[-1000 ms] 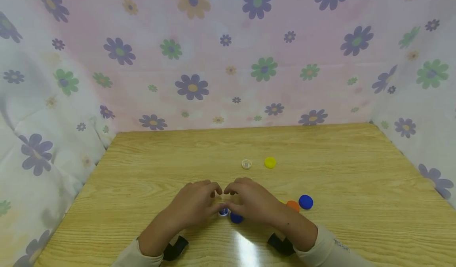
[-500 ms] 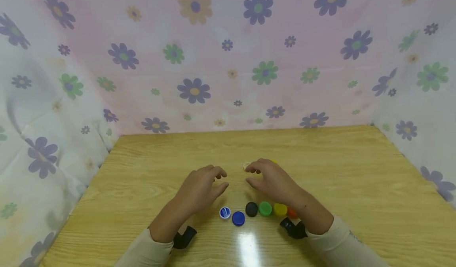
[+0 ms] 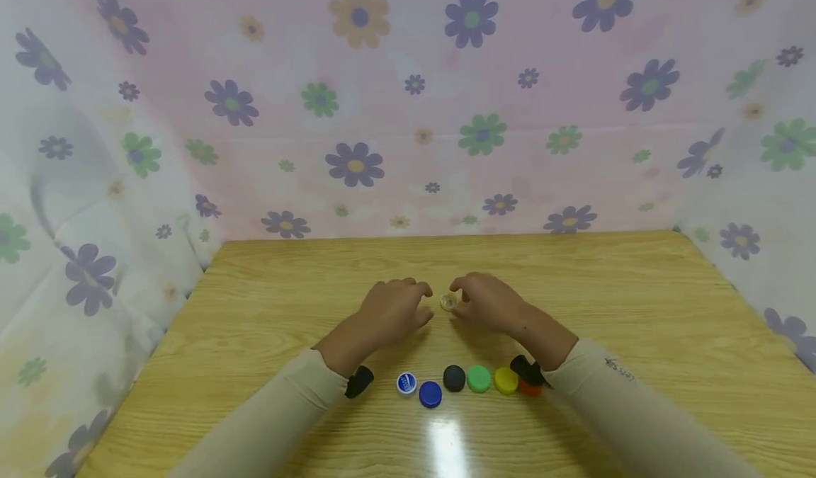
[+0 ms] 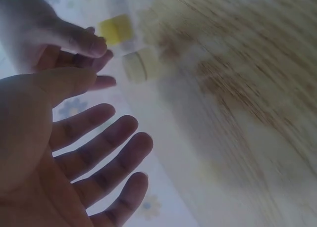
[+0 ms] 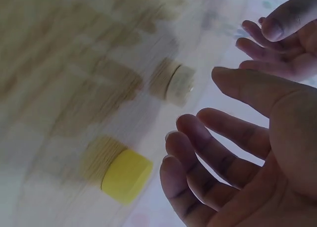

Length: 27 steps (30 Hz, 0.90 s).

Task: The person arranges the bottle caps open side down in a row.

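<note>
A pale, whitish cap lies on the table between the two hands. My right hand hovers at its right side, fingers loosely bent, and overlaps the cap's edge in the head view. On the cap's left is my left hand, fingers spread and holding nothing. Beyond the right fingertips in the right wrist view lies a yellow cap, which the right hand hides in the head view. The pale cap appears there between thumb and fingertips, apart from them. In the left wrist view both hands have free palms.
Nearer the person runs a row of bottle caps: a white one with a blue print, then blue, black, green, yellow and orange, the last partly under the right wrist strap. Flowered cloth encloses the table.
Both hands have moved forward from the front row of caps toward the pale cap. The row, partly covered a second ago, is now largely uncovered; the far yellow cap has become hidden.
</note>
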### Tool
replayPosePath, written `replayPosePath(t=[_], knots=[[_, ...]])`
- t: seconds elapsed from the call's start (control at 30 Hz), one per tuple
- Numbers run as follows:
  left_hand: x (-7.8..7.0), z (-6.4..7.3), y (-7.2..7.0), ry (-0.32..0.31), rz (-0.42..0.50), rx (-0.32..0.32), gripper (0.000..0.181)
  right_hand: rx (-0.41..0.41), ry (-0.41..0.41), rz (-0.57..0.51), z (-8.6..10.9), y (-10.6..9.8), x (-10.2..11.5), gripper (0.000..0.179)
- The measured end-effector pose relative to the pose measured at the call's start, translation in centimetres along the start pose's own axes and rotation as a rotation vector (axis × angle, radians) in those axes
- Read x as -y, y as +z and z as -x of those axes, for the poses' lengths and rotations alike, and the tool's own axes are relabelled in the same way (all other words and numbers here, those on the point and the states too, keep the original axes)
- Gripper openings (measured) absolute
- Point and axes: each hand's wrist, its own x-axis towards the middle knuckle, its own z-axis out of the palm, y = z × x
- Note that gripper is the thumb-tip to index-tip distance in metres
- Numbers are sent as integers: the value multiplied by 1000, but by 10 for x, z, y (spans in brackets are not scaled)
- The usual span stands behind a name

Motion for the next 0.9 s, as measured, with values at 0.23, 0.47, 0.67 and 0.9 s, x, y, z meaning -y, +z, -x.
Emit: replayPosePath(t=[0.23, 0.47, 0.67, 0.9], knots=[[-7, -22, 6, -7, -22, 42, 35, 17, -21, 64, -10, -1, -3, 38], [-8, -34, 13, -17, -9, 48, 29, 19, -33, 74, -14, 2, -7, 32], [-9, -37, 15, -10, 5, 42, 21, 18, -38, 72, -16, 5, -9, 28], [-11, -42, 18, -8, 63, 44, 20, 16, -33, 80, -17, 8, -11, 20]])
